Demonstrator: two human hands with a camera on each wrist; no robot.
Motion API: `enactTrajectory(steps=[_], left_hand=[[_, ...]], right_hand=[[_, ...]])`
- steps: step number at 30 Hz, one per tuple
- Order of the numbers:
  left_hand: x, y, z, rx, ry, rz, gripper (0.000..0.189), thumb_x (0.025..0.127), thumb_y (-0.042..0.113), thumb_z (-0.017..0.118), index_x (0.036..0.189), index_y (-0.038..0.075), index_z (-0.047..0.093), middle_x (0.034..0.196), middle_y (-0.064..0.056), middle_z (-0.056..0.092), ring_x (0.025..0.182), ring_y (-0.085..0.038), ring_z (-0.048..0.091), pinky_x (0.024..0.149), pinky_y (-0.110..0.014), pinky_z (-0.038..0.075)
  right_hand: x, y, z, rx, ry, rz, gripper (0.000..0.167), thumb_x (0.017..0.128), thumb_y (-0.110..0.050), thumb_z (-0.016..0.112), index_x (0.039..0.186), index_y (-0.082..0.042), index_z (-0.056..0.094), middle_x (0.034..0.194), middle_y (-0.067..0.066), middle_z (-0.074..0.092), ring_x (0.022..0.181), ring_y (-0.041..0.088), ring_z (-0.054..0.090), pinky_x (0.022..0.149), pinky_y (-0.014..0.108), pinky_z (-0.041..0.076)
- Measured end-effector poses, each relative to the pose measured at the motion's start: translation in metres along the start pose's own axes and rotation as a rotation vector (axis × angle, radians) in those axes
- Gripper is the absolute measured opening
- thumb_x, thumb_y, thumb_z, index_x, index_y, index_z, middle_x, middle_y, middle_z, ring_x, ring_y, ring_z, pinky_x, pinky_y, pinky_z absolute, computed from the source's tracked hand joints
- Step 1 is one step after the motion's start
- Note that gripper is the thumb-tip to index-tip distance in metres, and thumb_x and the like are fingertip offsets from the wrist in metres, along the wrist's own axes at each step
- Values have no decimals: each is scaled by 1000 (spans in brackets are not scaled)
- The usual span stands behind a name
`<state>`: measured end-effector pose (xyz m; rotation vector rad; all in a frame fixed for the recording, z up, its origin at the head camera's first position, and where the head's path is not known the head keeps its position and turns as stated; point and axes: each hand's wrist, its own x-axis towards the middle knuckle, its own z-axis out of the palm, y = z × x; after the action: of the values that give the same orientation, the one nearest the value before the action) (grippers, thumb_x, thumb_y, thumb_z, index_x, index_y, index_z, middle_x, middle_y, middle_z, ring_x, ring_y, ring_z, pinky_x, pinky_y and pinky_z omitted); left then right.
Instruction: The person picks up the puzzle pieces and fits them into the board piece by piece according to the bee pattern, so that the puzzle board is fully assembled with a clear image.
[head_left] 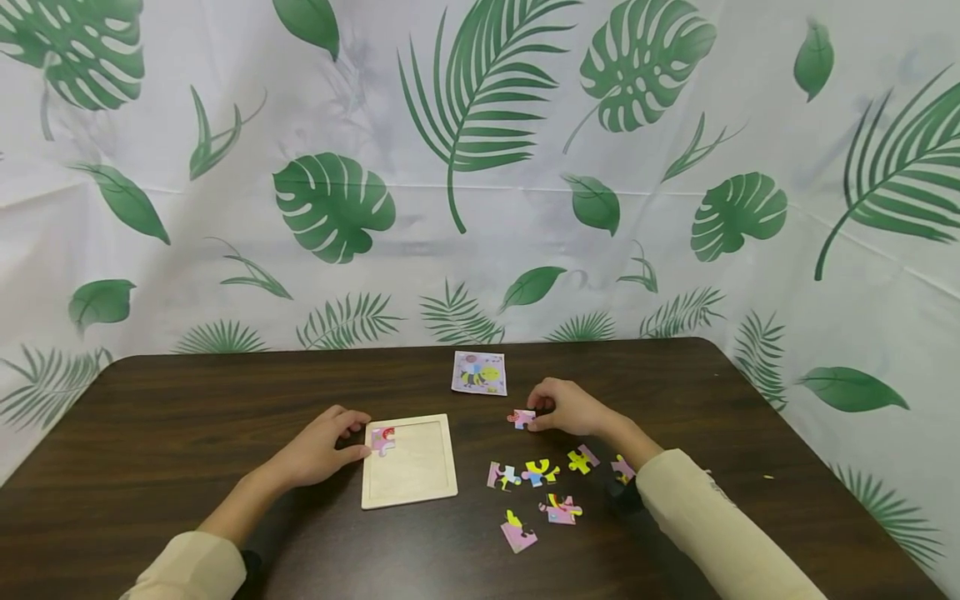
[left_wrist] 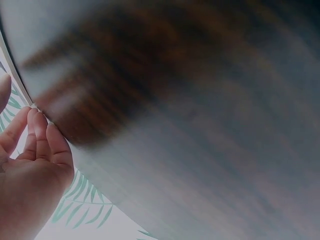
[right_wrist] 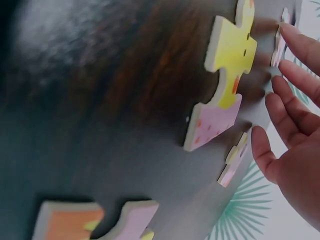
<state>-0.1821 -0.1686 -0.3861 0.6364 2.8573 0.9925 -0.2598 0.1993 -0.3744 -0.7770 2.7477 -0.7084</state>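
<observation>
- Right hand (head_left: pixel 566 408): thumb and a fingertip pinch the held piece (head_left: pixel 521 419) at its right side.
- Held piece: on or just above the table, right of the tray, near side of the card. Long axis runs roughly left-right; red-printed tab points left, pink body to the right.
- Left hand (head_left: pixel 322 446): thumb and fingers spread apart, tips touching the left edge of the tray (head_left: pixel 408 502), near its upper corner.
- Hands well apart, tray and held piece between them.
- Tray: near-square, no clear long axis, turned a little anticlockwise; pale smooth wood, raised rim round a shallow recess.
- Fitted piece (head_left: pixel 382 442): pink and red, in the recess's upper left corner.
- Six loose pieces right of the tray, nearer the person than the held piece: pink-blue (head_left: pixel 495 475), yellow-blue (head_left: pixel 537 478), yellow-pink (head_left: pixel 581 461), one by the right sleeve (head_left: pixel 621 469), rainbow-striped (head_left: pixel 561 511), pink corner (head_left: pixel 519 537) with yellow tab pointing away.
- Pieces: flat, knobs and notches, printed faces, thick pale cut edges in the right wrist view.
- Card (head_left: pixel 480 375): flat, squarish, bee print, beyond the tray.
- Table (head_left: pixel 225 392): dark brown, wood-grained, slightly glossy.
- Cloth (head_left: pixel 517 208) behind: white, creased, green leaf print.
</observation>
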Motion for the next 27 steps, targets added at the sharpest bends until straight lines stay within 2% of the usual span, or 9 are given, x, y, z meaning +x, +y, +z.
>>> enactTrajectory(steps=[9, 20, 27], left_hand=[[1, 0, 1, 4, 2, -2, 38, 83, 16, 67, 113, -3, 55, 96, -8, 50, 91, -26, 51, 81, -43, 42], [2, -2, 1, 8, 2, 2, 38, 82, 16, 68, 113, -4, 55, 96, -8, 51, 91, -26, 51, 80, -43, 42], [2, -1, 1, 8, -2, -2, 38, 82, 17, 67, 113, -4, 55, 96, -8, 51, 91, -26, 51, 80, -44, 42]], right_hand=[[-3, -3, -1, -11, 0, -23, 17, 77, -15, 74, 88, -6, 64, 85, 2, 53, 80, 19, 49, 73, 32, 42], [-3, 0, 2, -38, 5, -77, 14, 77, -14, 72, 85, -6, 63, 84, 1, 53, 78, 17, 49, 72, 32, 43], [-4, -2, 2, -51, 11, -75, 14, 76, -14, 72, 85, -8, 63, 84, 0, 53, 78, 17, 49, 72, 32, 43]])
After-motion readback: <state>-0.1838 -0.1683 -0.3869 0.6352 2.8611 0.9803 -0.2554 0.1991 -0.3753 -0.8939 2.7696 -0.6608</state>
